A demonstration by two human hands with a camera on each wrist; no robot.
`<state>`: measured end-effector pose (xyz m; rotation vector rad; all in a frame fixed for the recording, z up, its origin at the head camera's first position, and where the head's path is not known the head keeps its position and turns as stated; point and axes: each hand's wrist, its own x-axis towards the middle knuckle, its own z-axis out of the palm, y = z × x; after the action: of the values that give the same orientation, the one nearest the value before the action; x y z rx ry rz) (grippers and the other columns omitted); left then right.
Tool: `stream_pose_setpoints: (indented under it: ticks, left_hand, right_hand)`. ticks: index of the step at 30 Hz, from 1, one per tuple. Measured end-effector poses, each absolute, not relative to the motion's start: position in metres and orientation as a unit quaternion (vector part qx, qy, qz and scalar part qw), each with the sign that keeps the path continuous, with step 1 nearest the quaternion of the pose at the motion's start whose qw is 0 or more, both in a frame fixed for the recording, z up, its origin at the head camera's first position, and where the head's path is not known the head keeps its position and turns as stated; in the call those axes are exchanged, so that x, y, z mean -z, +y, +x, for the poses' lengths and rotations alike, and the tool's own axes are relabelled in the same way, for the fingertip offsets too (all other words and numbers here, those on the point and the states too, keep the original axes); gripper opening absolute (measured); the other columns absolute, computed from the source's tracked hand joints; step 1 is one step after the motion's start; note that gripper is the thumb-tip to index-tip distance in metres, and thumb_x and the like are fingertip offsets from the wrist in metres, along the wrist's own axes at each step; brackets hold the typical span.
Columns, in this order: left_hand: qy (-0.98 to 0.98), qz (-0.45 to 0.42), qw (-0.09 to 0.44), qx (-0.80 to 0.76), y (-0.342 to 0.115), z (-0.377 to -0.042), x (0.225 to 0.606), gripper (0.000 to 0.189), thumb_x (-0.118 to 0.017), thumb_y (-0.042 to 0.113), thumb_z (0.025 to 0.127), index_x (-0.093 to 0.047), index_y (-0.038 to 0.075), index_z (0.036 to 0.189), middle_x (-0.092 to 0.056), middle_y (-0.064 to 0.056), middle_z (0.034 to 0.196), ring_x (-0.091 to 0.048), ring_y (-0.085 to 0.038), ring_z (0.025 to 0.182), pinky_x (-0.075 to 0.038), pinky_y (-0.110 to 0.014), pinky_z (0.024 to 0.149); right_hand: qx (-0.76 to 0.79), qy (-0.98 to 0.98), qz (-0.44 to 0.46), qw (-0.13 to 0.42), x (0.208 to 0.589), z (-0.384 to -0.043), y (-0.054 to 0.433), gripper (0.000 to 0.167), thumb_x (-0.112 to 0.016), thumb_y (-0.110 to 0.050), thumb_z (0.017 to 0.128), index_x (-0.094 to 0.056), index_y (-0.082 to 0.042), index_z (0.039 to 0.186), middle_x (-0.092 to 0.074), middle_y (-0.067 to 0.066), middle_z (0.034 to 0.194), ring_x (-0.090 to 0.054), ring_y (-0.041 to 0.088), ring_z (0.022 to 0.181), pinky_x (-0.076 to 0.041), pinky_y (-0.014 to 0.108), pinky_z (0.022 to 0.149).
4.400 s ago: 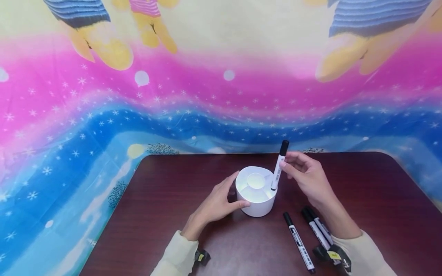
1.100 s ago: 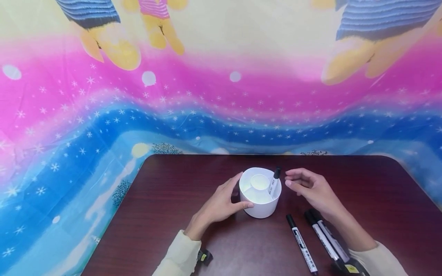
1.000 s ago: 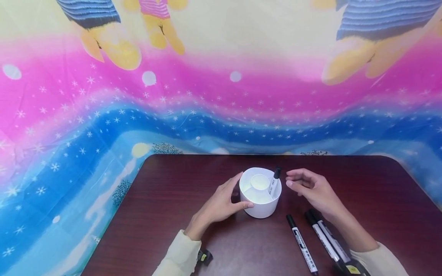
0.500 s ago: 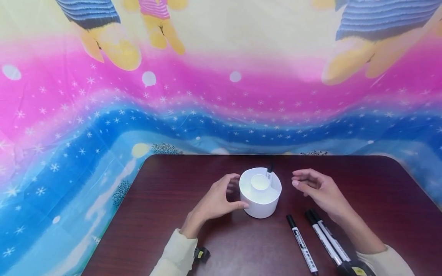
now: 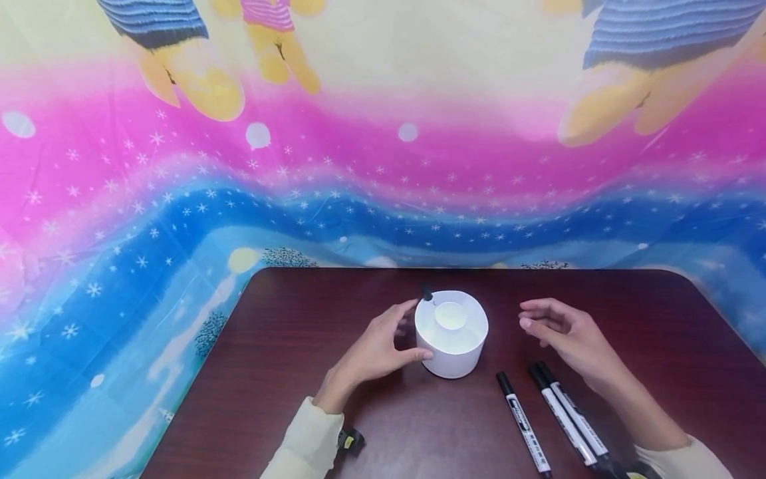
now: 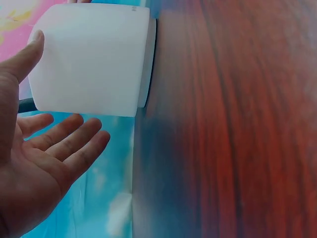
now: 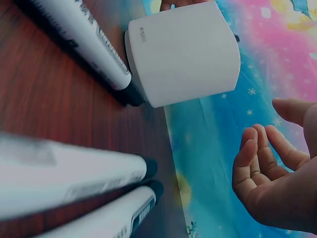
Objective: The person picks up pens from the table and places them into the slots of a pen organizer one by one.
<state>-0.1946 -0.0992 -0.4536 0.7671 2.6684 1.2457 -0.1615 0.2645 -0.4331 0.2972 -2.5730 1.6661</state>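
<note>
A round white pen holder [image 5: 451, 364] with a central cup and divided compartments stands upright on the table. A marker in it shows little more than its black cap [image 5: 427, 293] at the back left rim; the holder's wall hides the rest. My left hand [image 5: 374, 347] is at the holder's left side, thumb against or just in front of its wall and fingers spread behind; whether they touch cannot be told. In the left wrist view those fingers [image 6: 81, 144] are loosely extended. My right hand [image 5: 568, 336] hovers right of the holder, fingers loosely curled, holding nothing.
A white marker [image 5: 524, 429] with a black cap lies on the table right of the holder. Two more markers [image 5: 571, 419] lie side by side below my right forearm. The dark wooden table [image 5: 287, 346] meets a colourful printed cloth [image 5: 359, 166] behind.
My right hand has let a marker go into the holder and drawn back right. The holder has turned, carrying that marker from the right side to the back left. My left hand's fingers have loosened.
</note>
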Motion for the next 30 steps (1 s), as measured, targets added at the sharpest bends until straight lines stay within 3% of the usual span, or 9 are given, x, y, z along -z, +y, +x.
stream_pose_setpoints:
  ticks: [12,17,30]
  left_hand:
    - [0.871,0.260,0.047,-0.415,-0.097,-0.195,0.457,0.091,-0.086,0.048,0.091,-0.039,0.026,0.166,-0.058,0.000,0.153,-0.067,-0.018,0.127,-0.059,-0.040,0.107]
    - [0.872,0.261,0.047,-0.411,-0.097,-0.195,0.458,0.091,-0.086,0.047,0.091,-0.038,0.027,0.166,-0.058,0.000,0.154,-0.068,-0.018,0.128,-0.059,-0.039,0.108]
    - [0.874,0.259,0.046,-0.409,-0.096,-0.195,0.458,0.091,-0.086,0.047,0.091,-0.038,0.027,0.166,-0.060,0.001,0.150,-0.067,-0.017,0.126,-0.059,-0.039,0.107]
  right_hand:
    - [-0.518,-0.852,0.078,0.020,0.445,-0.152,0.294,0.032,-0.069,-0.018,0.107,-0.067,-0.010,0.137,-0.073,-0.025,0.112,-0.072,0.002,0.097,-0.058,0.025,0.074]
    - [-0.501,-0.863,0.064,0.007,0.448,-0.147,0.301,0.038,-0.068,-0.024,0.108,-0.065,-0.005,0.140,-0.072,-0.027,0.112,-0.072,0.003,0.098,-0.059,0.027,0.074]
    - [-0.482,-0.874,0.029,-0.044,0.462,-0.133,0.321,0.051,-0.066,-0.031,0.109,-0.058,-0.001,0.148,-0.075,-0.019,0.117,-0.072,0.001,0.100,-0.061,0.029,0.077]
